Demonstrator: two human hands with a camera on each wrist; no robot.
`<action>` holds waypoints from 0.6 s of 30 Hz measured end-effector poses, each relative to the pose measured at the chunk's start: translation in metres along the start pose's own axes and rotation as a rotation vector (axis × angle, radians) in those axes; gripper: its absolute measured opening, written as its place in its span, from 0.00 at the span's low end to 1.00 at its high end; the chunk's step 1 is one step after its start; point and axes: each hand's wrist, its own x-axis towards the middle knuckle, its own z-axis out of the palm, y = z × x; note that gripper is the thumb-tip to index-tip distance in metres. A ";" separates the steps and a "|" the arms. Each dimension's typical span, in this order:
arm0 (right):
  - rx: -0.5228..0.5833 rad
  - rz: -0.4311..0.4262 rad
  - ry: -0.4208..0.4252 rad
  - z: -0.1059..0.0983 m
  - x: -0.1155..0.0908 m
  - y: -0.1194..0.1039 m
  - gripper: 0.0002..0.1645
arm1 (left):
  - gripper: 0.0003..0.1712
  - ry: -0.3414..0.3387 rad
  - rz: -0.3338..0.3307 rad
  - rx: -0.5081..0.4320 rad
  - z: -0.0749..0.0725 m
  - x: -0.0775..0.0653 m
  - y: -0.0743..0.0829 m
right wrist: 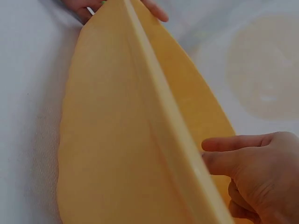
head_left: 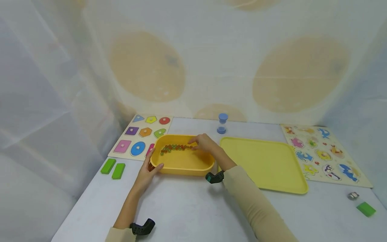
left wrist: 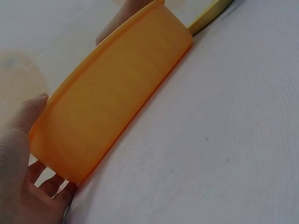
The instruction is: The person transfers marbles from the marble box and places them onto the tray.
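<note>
An orange-yellow plastic bin (head_left: 181, 172) stands mid-table, with several green and red-orange marbles (head_left: 173, 148) gathered along the far side of its floor. My left hand (head_left: 147, 171) grips the bin's left end. In the left wrist view, the left thumb (left wrist: 33, 111) lies at the rim and the other fingers are around the lower end. My right hand (head_left: 203, 144) reaches over the right part of the bin, its fingertips beside the marbles. Thumb and index finger are extended with a small gap between them; the other fingers bend underneath. The bin's near rim partly hides the thumb in the right wrist view.
A yellow tray (head_left: 266, 164) lies right of the bin. Behind the bin stands a blue sand timer (head_left: 222, 123). A shape puzzle board (head_left: 124, 139) and green blocks (head_left: 118, 171) are left. An animal puzzle board (head_left: 323, 154), a small silvery object (head_left: 352, 196) and a green-ended piece (head_left: 366, 209) are right.
</note>
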 end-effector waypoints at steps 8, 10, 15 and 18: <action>-0.080 0.034 -0.044 0.005 0.005 0.004 0.18 | 0.40 0.000 -0.005 0.002 0.001 0.001 -0.002; -0.089 0.049 -0.050 0.006 0.005 0.004 0.18 | 0.40 -0.001 -0.006 0.004 0.001 0.001 -0.001; -0.117 0.078 -0.060 0.007 0.007 0.004 0.16 | 0.41 0.000 -0.006 0.001 0.000 0.000 0.001; -0.132 0.080 -0.062 0.007 0.007 0.003 0.14 | 0.41 0.000 -0.004 0.001 0.000 0.000 0.001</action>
